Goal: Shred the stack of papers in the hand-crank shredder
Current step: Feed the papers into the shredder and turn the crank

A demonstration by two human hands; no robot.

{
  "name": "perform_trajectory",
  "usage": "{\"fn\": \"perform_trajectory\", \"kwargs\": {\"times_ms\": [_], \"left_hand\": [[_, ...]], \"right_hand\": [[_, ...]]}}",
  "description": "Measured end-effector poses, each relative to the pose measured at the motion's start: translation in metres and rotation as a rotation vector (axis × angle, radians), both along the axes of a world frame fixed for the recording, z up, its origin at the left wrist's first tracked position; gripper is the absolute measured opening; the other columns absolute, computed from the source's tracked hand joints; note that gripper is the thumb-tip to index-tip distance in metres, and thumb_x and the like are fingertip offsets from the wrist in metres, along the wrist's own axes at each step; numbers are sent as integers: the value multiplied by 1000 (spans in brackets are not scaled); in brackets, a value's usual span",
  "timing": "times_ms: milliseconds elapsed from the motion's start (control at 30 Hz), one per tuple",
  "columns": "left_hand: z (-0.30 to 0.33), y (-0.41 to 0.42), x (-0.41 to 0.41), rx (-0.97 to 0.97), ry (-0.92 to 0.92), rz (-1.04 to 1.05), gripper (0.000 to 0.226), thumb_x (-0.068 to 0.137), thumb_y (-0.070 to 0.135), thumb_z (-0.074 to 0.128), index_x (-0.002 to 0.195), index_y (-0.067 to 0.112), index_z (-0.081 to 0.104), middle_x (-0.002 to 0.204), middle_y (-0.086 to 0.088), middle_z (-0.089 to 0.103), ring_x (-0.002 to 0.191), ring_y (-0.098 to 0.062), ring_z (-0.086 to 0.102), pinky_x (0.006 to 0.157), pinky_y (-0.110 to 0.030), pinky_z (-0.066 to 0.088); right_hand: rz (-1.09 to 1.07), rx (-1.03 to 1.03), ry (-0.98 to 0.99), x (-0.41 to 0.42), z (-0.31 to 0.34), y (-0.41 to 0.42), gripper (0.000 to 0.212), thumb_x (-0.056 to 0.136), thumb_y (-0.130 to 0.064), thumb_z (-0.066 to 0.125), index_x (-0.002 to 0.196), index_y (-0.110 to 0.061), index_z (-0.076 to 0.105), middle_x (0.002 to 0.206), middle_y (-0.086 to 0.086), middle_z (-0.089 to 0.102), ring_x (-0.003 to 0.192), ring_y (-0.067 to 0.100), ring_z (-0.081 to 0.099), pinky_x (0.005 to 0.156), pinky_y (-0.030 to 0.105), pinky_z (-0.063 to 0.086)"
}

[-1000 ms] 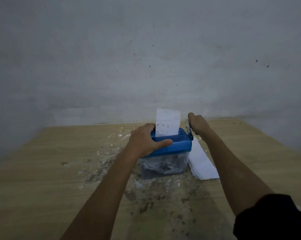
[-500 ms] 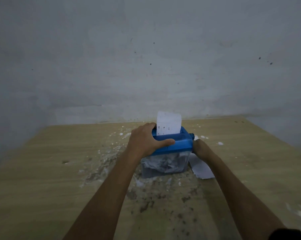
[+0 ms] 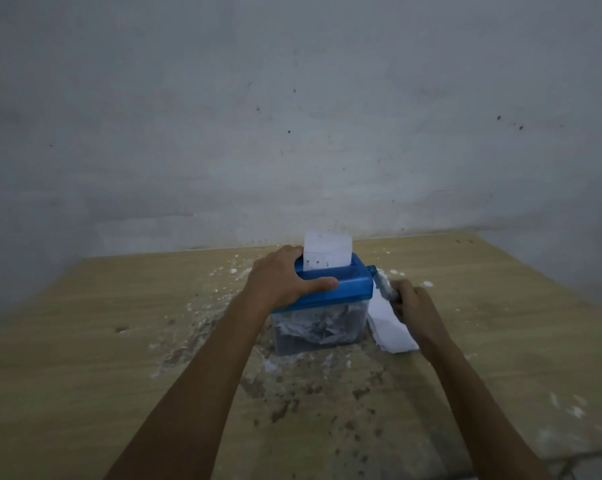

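Beside the shredder (image 3: 341, 289), blurred crank (image 3: 382, 289) half-hidden in closed right hand (image 3: 413, 303); left hand (image 3: 282, 278) clamping lid

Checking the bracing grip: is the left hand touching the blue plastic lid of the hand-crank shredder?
Touching. The head view shows the left hand clamped over the blue plastic lid, thumb pressed along its front edge.

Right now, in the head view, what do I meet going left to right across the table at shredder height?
left hand → sheet in the slot → crank → right hand
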State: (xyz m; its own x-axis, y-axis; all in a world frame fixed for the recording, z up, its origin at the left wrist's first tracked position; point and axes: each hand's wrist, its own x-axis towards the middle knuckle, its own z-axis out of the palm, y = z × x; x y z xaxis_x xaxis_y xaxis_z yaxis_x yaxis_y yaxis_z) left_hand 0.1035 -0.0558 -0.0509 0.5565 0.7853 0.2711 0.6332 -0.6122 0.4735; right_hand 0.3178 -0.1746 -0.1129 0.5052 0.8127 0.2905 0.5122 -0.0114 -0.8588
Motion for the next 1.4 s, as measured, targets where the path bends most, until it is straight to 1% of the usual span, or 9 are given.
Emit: {"fn": "perform_trajectory", "kwargs": {"times_ms": [133, 233, 400, 567, 667, 833, 1033, 1200, 1400], "left_hand": [[0, 2, -3, 17, 33, -32, 93, 71, 81, 62, 144, 25, 46, 138, 1, 54, 116, -22, 54, 99, -43, 46], [-2, 5, -5, 24, 46, -47, 92, 72, 81, 62, 143, 25, 46, 137, 2, 54, 116, -21, 53, 100, -44, 46], [-2, 7, -5, 42, 43, -56, 89, 72, 81, 62, 140, 26, 48, 133, 4, 55, 112, -19, 53, 99, -45, 46], [-2, 6, -5, 61, 45, -53, 85, 73, 79, 62, 136, 23, 50, 130, 4, 55, 107, -18, 52, 96, -40, 46], [-1, 4, -6, 74, 44, -52, 85, 73, 80, 61, 134, 21, 51, 129, 3, 55, 107, -18, 53, 95, -39, 45], [-3, 1, -5, 90, 23, -45, 83, 74, 79, 60, 134, 22, 52, 129, 4, 55, 107, -17, 52, 95, -35, 43], [-3, -1, -4, 95, 14, -37, 83, 74, 78, 60, 134, 21, 52, 129, 4, 55, 104, -14, 51, 93, -33, 44], [-4, -2, -4, 83, 2, -18, 82, 73, 79, 61, 132, 23, 53, 128, 5, 55, 103, -13, 51, 96, -35, 46], [-5, -4, -2, 78, -18, 7, 82, 72, 81, 59, 132, 24, 54, 128, 6, 56, 108, -16, 54, 97, -37, 47]], "right_hand": [[-37, 164, 253, -8, 38, 9, 30, 94, -31, 44, 68, -16, 42, 58, 4, 30, 57, 17, 25, 59, 36, 21], [-48, 165, 199, -6, 57, 22, 39, 95, -23, 44, 57, -15, 40, 43, -9, 34, 48, 13, 28, 54, 29, 23], [-36, 112, 143, -1, 85, 47, 46, 96, -20, 37, 51, -12, 43, 37, -9, 46, 32, 0, 37, 43, 17, 32], [-14, 52, 125, 8, 82, 72, 47, 94, -22, 32, 50, -10, 43, 41, -5, 52, 36, 2, 39, 46, 20, 34], [28, -29, 132, 9, 76, 83, 49, 89, -32, 30, 51, -8, 48, 50, 2, 56, 49, 15, 49, 50, 24, 36], [86, -120, 87, 12, 65, 91, 55, 92, -25, 27, 42, -10, 42, 40, -1, 46, 40, 12, 39, 49, 26, 30], [26, -180, 32, 13, 69, 91, 52, 94, -24, 27, 46, -11, 43, 51, 2, 49, 51, 18, 41, 51, 26, 31], [30, -505, -83, 21, 26, 101, 14, 98, -14, 42, 87, -8, 47, 74, 10, 50, 57, 16, 41, 53, 27, 38], [61, -540, -225, 17, 16, 74, 27, 95, -1, 42, 70, -8, 47, 64, 7, 46, 56, 17, 41, 52, 25, 34]]}}
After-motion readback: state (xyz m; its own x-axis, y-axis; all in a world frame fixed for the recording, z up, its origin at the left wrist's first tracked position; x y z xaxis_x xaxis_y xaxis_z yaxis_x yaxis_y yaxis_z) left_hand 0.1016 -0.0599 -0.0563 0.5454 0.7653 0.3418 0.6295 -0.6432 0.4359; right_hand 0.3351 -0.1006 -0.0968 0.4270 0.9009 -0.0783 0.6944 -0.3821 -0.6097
